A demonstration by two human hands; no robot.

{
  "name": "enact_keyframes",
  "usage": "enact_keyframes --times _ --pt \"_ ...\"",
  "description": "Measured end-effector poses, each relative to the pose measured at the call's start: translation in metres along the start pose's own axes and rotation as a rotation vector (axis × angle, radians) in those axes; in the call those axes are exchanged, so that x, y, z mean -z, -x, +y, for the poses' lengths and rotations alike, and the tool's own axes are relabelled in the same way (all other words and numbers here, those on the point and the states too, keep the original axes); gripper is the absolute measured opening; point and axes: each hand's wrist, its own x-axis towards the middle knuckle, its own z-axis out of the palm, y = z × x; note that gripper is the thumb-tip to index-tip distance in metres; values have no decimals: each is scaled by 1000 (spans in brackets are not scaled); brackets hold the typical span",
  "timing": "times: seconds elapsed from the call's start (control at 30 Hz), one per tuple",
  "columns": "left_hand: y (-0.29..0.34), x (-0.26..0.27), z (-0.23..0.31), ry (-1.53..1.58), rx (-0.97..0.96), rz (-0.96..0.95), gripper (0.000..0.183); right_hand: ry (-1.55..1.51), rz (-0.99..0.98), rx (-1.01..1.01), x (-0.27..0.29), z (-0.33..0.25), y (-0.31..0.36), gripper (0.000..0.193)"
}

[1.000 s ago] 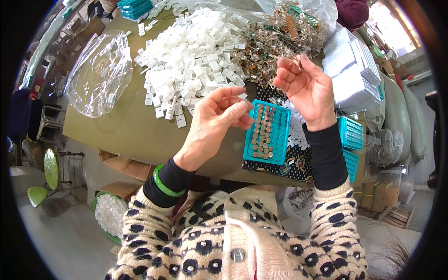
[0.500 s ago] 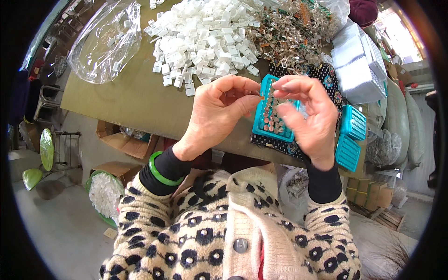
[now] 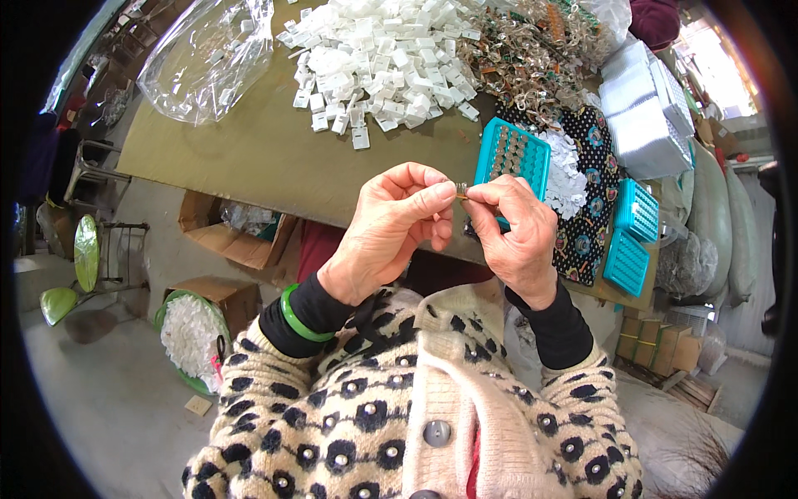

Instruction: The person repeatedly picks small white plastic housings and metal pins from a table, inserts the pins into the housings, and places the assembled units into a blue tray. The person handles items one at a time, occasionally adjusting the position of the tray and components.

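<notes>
The left hand (image 3: 384,226) and right hand (image 3: 517,231) meet, both pinching one tiny piece (image 3: 462,191), details too small to tell, above the bench's (image 3: 216,154) near edge. If either pinch loosens, it could fall past that edge. The wrists angle toward each other, the left's spare fingers curled. Beyond the right hand sits a teal tray (image 3: 534,162).

Bare stretch of the table (image 3: 274,162) affords a low passage forward and left of the left hand (image 3: 386,231), bounded by the heap of white pieces (image 3: 382,66) and the clear plastic bag (image 3: 208,62). Ahead of the right hand (image 3: 519,237), the turquoise tray (image 3: 534,162) obstructs; farther right rises the white stack (image 3: 636,116).
</notes>
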Motion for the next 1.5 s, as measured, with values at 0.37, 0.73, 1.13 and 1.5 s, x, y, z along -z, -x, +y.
enact_keyframes --times 0.37,0.73,1.13,1.5 --pt "11 9 -4 228 34 -282 17 -944 -57 -671 -1 -16 2 5" --pt "21 23 9 232 125 -271 23 -333 -97 -35 -11 -29 -3 20" --pt "-41 87 110 -1739 -792 615 17 -835 -139 -594 -18 -22 6 8" --pt "-48 98 100 -1611 -415 597 21 -835 -235 -641 -15 -10 15 8"
